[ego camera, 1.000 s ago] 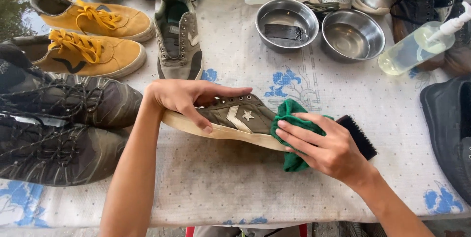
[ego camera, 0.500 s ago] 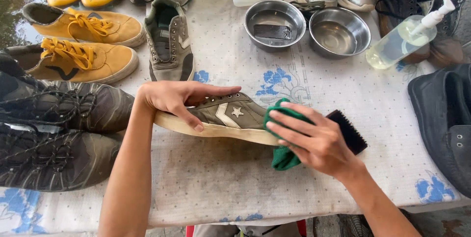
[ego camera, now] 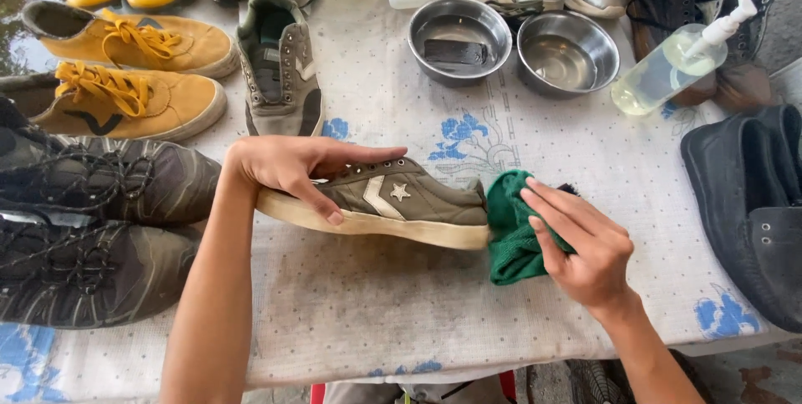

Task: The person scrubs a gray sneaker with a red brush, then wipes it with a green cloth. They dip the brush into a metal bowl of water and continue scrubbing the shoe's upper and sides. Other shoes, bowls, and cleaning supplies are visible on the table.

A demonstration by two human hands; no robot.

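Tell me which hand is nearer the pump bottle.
Right. The right hand, pressing the green cloth, sits below the pump bottle; the left hand grips the olive sneaker farther away.

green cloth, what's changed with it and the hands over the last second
The right hand has slid the green cloth along the olive sneaker to the end of it, so the black brush behind, plain earlier, is now almost hidden. The left hand keeps pinning the sneaker to the tablecloth. The other shoes and the bowls stay put.

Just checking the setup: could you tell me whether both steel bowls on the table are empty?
No: the left bowl holds a dark rectangular object, while the right bowl shows only its bare inside.
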